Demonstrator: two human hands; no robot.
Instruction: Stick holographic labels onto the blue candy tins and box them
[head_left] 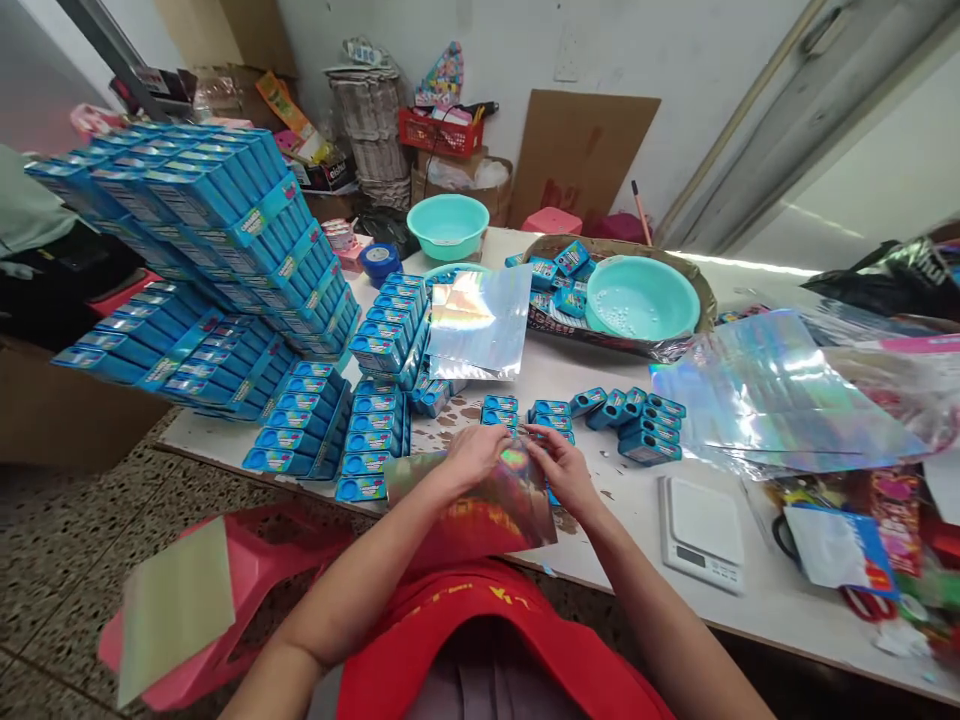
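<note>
A shiny holographic film sheet hangs tilted over the table's front edge, close to my red apron. At its top edge, my left hand has its fingers closed on the film. My right hand pinches near the sheet's upper right corner, thumb and fingertips together. Right behind my hands stand small blue boxes, partly hidden by the fingers and the sheet. More blue boxes sit just beyond my right hand. Another stack of silvery sheets lies on boxes farther back.
Tall stacked blue boxes fill the left. A turquoise basin stands in a carton with loose boxes; another basin is behind. On the right are a white scale and holographic bags. A pink stool stands lower left.
</note>
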